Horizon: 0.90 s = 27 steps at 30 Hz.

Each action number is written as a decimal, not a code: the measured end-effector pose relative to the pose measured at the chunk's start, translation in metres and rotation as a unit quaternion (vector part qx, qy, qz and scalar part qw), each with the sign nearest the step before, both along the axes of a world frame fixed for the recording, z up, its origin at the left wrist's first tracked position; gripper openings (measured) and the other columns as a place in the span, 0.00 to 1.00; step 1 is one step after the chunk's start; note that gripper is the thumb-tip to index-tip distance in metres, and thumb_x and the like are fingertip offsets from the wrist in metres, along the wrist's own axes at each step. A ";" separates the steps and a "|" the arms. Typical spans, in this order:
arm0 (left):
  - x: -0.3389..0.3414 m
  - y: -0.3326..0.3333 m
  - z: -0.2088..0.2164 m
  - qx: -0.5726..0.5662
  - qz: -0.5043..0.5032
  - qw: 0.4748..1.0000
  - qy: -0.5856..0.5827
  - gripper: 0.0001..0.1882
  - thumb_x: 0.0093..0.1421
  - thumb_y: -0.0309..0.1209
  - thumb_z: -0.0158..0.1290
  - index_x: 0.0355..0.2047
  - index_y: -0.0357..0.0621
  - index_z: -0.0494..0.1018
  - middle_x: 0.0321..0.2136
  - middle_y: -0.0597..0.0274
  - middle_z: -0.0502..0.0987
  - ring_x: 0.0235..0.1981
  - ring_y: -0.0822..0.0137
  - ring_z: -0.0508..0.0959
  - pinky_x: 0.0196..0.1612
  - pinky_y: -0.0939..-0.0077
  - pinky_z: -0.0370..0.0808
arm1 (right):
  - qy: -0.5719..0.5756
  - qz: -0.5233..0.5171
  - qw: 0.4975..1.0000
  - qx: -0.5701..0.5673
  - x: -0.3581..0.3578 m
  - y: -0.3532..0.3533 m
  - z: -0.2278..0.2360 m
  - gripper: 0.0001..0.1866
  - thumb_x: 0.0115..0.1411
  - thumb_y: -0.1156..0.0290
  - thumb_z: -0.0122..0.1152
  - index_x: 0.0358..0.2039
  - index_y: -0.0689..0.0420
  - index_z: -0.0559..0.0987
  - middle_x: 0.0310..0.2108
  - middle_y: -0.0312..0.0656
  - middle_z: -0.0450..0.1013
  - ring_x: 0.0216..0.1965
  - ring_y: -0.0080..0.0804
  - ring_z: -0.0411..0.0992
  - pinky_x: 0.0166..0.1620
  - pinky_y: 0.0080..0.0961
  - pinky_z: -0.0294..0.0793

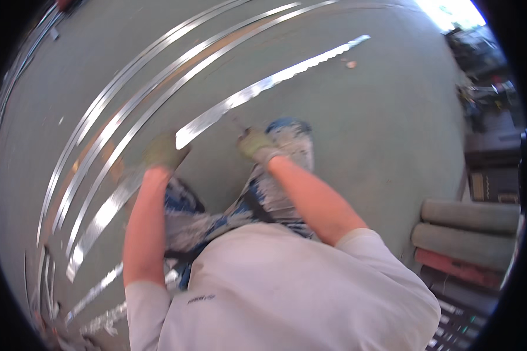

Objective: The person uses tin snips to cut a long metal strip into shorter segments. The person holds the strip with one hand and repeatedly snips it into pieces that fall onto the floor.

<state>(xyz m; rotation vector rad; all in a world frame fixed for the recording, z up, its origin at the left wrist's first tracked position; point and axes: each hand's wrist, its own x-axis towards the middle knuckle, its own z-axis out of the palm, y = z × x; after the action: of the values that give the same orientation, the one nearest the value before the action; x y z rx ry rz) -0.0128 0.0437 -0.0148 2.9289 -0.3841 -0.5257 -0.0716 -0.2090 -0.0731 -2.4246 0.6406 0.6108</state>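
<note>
My left hand, in a yellow-green work glove, is closed at a shiny metal strip that slants away to the far right. Its fingers are blurred and partly hidden. On the other side of this hand, a similar bright length runs toward the near left; whether the two are one piece I cannot tell. Beside my right knee is my gloved right hand, its fingers closed. A thin, blurred, stick-like thing juts from it toward the strip, too smeared to name.
Several long, narrow metal strips lie roughly parallel on the grey-green floor to the left. Crumpled shiny scraps are at the near left. Rolls of material are stacked at the right, below dark, cluttered equipment. A small orange-brown bit lies beyond the strip.
</note>
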 end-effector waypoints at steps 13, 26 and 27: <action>-0.013 0.046 -0.035 -0.004 -0.018 0.997 -0.074 0.22 0.61 0.47 0.65 0.51 0.50 0.80 0.42 0.51 0.84 0.48 0.48 0.83 0.51 0.52 0.78 | 0.121 0.221 0.967 -0.043 0.020 -0.013 -0.045 0.20 0.67 0.67 0.56 0.56 0.63 0.80 0.54 0.59 0.79 0.52 0.53 0.82 0.48 0.44 0.82; -0.016 0.045 -0.021 0.003 0.008 0.999 -0.040 0.23 0.57 0.38 0.63 0.54 0.50 0.80 0.47 0.53 0.84 0.51 0.49 0.83 0.55 0.53 0.78 | 0.059 0.210 0.973 -0.080 -0.013 0.010 -0.077 0.18 0.73 0.64 0.57 0.58 0.60 0.76 0.41 0.48 0.81 0.33 0.38 0.80 0.33 0.39 0.82; -0.016 0.047 -0.021 0.000 0.009 0.999 -0.049 0.23 0.57 0.38 0.63 0.53 0.50 0.80 0.46 0.53 0.84 0.51 0.49 0.83 0.54 0.53 0.78 | 0.075 0.115 0.991 0.008 -0.015 0.021 -0.070 0.19 0.73 0.63 0.58 0.58 0.60 0.76 0.41 0.47 0.82 0.32 0.38 0.80 0.33 0.38 0.82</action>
<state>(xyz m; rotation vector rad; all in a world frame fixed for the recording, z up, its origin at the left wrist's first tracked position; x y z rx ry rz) -0.0289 0.0904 -0.0362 2.9632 -0.3677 -0.3800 -0.0867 -0.1884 -0.1435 -2.4721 0.4152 0.8955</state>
